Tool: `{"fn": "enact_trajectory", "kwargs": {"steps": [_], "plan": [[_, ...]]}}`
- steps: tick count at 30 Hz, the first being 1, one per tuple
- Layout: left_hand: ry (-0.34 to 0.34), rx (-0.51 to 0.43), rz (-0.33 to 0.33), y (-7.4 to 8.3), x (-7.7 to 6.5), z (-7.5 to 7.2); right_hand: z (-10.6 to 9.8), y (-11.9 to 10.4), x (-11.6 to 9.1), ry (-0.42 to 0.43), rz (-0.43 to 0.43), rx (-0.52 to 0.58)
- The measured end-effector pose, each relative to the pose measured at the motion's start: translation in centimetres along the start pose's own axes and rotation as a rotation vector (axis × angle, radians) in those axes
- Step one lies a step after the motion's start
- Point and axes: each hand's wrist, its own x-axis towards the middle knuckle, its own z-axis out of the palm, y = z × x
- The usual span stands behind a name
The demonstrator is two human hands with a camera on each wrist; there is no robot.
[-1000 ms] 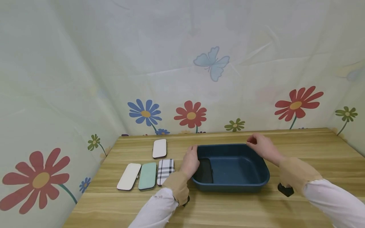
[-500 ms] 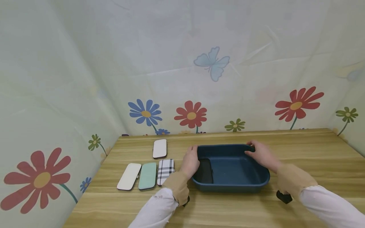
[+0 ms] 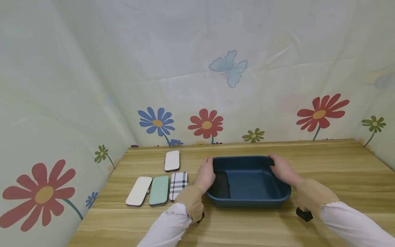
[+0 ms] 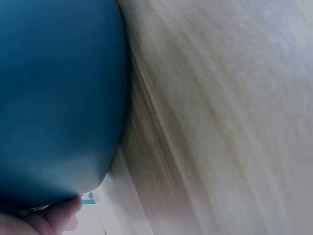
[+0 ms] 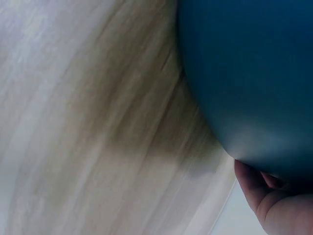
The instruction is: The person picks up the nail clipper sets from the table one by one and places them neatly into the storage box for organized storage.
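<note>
A dark blue rectangular basin with rounded corners sits on the wooden table. Inside it, against the left end, lies a flat black case. My left hand grips the basin's left rim, and its fingers show against the outer wall in the left wrist view. At the opposite end my right hand holds the far right part of the rim, with the thumb on the inner side. In the right wrist view its fingers press the basin's outside wall.
Left of the basin lie a cream case, a mint green case and a plaid case in a row. A white case lies behind them. A flowered curtain stands behind the table.
My right hand has come down from above the far right corner onto the rim and taken hold of it. My left hand, the basin and the cases stay where they were.
</note>
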Motion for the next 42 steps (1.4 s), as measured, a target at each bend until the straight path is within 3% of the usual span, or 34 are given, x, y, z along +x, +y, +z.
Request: {"fn": "enact_trajectory", "kwargs": {"steps": [6, 12, 17, 25, 31, 42], "plan": [[-0.018, -0.048, -0.032, -0.3, 0.0, -0.2, -0.9, -2.4, -0.3, -0.060, 0.058, -0.022], [-0.022, -0.096, -0.045, -0.4, -0.1, -0.5, -1.3, -3.2, -0.3, -0.070, 0.076, -0.012], [-0.030, -0.139, -0.054, -0.7, 0.1, -0.5, -1.3, -3.2, -0.3, -0.069, 0.084, -0.002], [0.019, -0.240, -0.055, -1.3, 0.2, -1.2, -1.1, -3.0, -0.1, -0.077, 0.104, 0.009], [0.050, -0.255, -0.060, -2.1, 0.2, -2.0, -1.3, -2.8, -0.3, -0.062, 0.090, 0.017], [0.028, -0.255, -0.069, -4.6, -0.4, -4.0, -1.7, -3.0, -0.2, -0.098, 0.133, 0.018]]}}
